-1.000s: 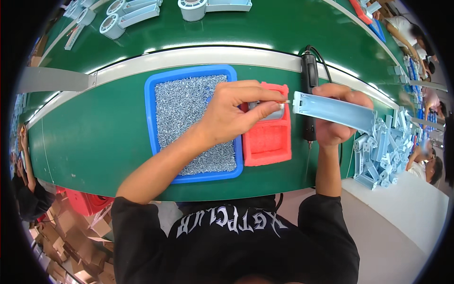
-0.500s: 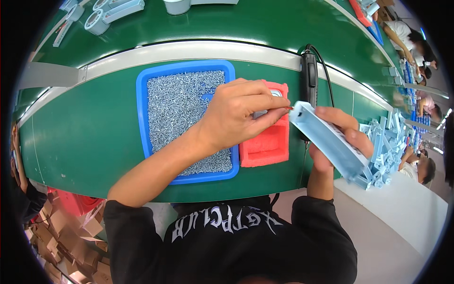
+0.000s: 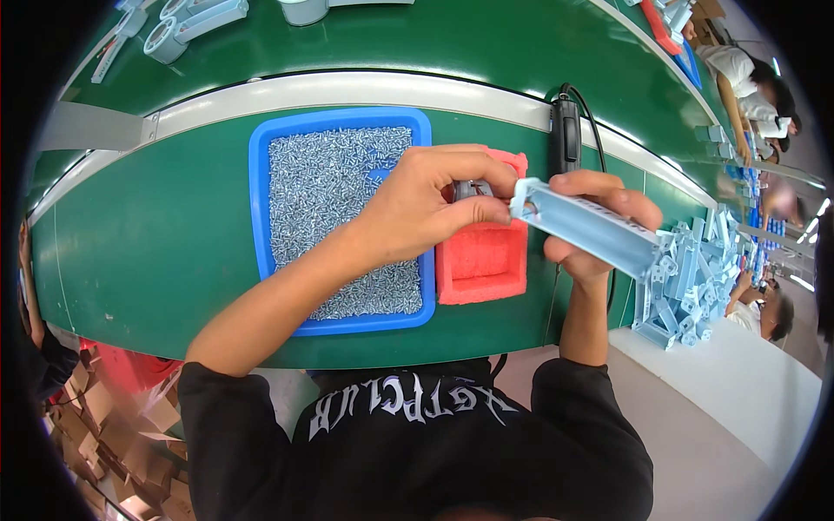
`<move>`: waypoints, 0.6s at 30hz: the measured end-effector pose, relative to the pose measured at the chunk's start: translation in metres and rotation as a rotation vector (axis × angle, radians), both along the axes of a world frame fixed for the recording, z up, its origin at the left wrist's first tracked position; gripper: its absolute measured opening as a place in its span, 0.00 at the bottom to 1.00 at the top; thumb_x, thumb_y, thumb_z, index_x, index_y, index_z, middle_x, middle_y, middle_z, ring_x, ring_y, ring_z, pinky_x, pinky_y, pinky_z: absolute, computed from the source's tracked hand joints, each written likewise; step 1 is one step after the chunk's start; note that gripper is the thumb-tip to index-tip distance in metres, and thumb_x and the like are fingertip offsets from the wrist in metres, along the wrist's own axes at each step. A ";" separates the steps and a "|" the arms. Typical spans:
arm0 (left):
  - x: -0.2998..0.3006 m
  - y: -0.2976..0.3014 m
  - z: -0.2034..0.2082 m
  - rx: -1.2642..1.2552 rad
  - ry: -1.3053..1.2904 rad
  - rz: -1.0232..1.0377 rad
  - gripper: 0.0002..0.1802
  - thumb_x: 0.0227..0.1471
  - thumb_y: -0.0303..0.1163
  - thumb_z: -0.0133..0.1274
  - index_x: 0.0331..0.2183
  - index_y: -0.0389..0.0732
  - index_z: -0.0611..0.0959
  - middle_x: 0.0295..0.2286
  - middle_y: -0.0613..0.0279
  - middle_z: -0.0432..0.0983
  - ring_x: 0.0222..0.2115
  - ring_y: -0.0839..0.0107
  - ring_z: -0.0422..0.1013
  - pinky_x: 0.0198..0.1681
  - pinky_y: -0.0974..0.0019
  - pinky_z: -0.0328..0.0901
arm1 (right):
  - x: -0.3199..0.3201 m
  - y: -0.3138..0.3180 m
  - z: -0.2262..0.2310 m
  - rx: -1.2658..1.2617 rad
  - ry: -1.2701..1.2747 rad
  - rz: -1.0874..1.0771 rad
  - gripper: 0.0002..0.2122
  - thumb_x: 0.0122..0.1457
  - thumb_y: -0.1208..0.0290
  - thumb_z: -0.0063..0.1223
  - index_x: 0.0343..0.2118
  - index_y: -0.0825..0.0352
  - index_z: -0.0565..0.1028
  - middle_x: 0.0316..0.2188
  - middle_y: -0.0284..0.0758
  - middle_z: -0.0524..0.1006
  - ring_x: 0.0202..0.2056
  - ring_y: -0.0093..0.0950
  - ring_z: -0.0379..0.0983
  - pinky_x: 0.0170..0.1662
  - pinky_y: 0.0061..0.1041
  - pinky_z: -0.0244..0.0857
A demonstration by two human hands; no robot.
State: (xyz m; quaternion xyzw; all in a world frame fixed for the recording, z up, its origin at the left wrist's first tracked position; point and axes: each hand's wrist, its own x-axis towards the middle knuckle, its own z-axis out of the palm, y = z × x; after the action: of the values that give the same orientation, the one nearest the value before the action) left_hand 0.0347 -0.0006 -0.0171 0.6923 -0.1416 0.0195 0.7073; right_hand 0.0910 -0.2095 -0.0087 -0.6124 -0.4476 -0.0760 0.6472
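Note:
My right hand grips a long light-blue plastic channel-shaped piece, fingers along its far side and thumb below. The piece is tilted, its hollow side showing and its left end toward my other hand. At that end my left hand is closed in a pinch, fingertips against the piece; what they hold is too small to make out. Under my left hand lies a red foam tray with a greyish part in its far section. To its left sits a blue bin full of small metal screws.
A black electric screwdriver with a cable stands beyond the foam tray. Many light-blue plastic pieces are heaped at the right. A pale rail crosses behind the bin, with more plastic parts beyond. Other people work at far right.
The plastic piece has shifted slightly left and turned flatter in my right hand. My left hand has moved a little left with it; the reddish tip at its fingers is now hardly visible.

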 end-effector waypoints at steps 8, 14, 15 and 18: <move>0.014 0.026 0.005 0.393 -0.172 -0.051 0.20 0.35 0.26 0.67 0.36 0.40 0.83 0.36 0.66 0.75 0.35 0.68 0.71 0.40 0.67 0.66 | -0.003 0.008 0.000 -0.086 -0.012 -0.073 0.30 0.42 0.64 0.74 0.48 0.62 0.70 0.36 0.41 0.81 0.31 0.32 0.77 0.33 0.26 0.72; 0.006 0.020 0.004 0.641 -0.203 -0.002 0.30 0.31 0.31 0.69 0.42 0.41 0.79 0.39 0.65 0.70 0.37 0.65 0.68 0.43 0.64 0.64 | -0.008 0.009 0.002 -0.481 0.081 -0.104 0.21 0.46 0.70 0.70 0.44 0.66 0.75 0.37 0.38 0.78 0.30 0.30 0.72 0.35 0.27 0.68; 0.004 0.018 0.003 0.677 -0.180 0.010 0.32 0.31 0.32 0.70 0.43 0.42 0.78 0.39 0.64 0.69 0.37 0.65 0.67 0.44 0.64 0.64 | -0.011 0.012 0.000 -0.538 0.081 -0.151 0.20 0.47 0.71 0.69 0.44 0.66 0.76 0.37 0.38 0.78 0.31 0.30 0.71 0.35 0.27 0.68; 0.003 0.015 0.004 0.707 -0.170 0.035 0.31 0.32 0.33 0.69 0.42 0.41 0.76 0.38 0.64 0.67 0.37 0.64 0.66 0.44 0.63 0.63 | -0.014 0.012 0.007 -0.657 0.043 -0.208 0.18 0.47 0.73 0.67 0.43 0.67 0.76 0.37 0.37 0.77 0.31 0.31 0.69 0.36 0.28 0.67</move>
State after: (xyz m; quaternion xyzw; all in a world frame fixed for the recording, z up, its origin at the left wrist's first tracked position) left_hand 0.0373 0.0141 -0.0130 0.8922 -0.1862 0.0389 0.4097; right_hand 0.0767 -0.1979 -0.0017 -0.8319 -0.3698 0.0195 0.4134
